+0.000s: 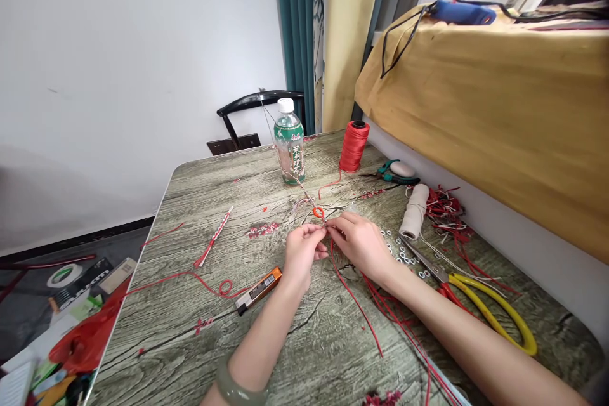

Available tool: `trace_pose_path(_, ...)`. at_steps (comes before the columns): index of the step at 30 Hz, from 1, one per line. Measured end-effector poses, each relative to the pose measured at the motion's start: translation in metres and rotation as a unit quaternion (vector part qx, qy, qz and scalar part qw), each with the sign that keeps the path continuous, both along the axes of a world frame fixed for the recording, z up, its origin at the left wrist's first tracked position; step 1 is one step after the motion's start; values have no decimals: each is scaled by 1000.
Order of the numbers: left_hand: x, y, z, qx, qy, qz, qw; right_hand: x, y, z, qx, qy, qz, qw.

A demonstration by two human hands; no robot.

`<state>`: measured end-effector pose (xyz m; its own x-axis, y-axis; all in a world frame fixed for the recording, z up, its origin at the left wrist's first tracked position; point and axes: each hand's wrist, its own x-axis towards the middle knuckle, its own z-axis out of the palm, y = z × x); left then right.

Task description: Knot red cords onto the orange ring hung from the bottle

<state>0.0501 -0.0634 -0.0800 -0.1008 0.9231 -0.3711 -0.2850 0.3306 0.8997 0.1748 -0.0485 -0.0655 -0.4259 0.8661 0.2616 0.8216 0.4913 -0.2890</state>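
Note:
My left hand [304, 250] and my right hand [360, 244] meet over the middle of the table. Their fingertips are pinched together on a red cord [354, 299] just below a small orange ring [318, 217]. A thin string runs from the ring up to a plastic drink bottle [289, 146], which stands upright with its white cap on. Long red ends trail from my hands toward the near edge of the table. The exact spot where the cord is gripped is partly covered by my fingers.
On the right lie yellow-handled scissors [504, 320], a white string roll [415, 210], small metal rings and green-handled pliers [398, 171]. A red thread spool [354, 147] stands behind. An orange-and-black box [259, 290] and a braided red-and-white piece [216, 235] are at left.

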Motion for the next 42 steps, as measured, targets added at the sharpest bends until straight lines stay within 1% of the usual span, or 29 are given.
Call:
trace_pose_path(4,-1,0,1,-7,-8,-1,1000,0,0,0,-16,26,-14,999)
trace_pose_path(9,-1,1,2,-14,-29,11,999,1,0,-1,-32,39,23,998)
trace_pose_path(13,-1,1,1,-12,-36,16,999,2,1,-2,-43,38,26,998)
trace_pose_path(19,0,0,0,-20,-6,4,1000,2,1,1,-44,13,16,999)
trace_pose_path(25,2,0,0,-11,7,18,1000,3,0,4,-40,-1,5,999)
trace_pose_path(31,3,-1,-2,9,30,32,999,4,1,2,-50,15,-4,999)
trace_pose_path(35,4,-1,-4,11,49,36,998,5,2,1,-62,33,5,998)
trace_pose_path(42,5,-1,-3,10,53,22,998,6,3,2,-76,51,9,996)
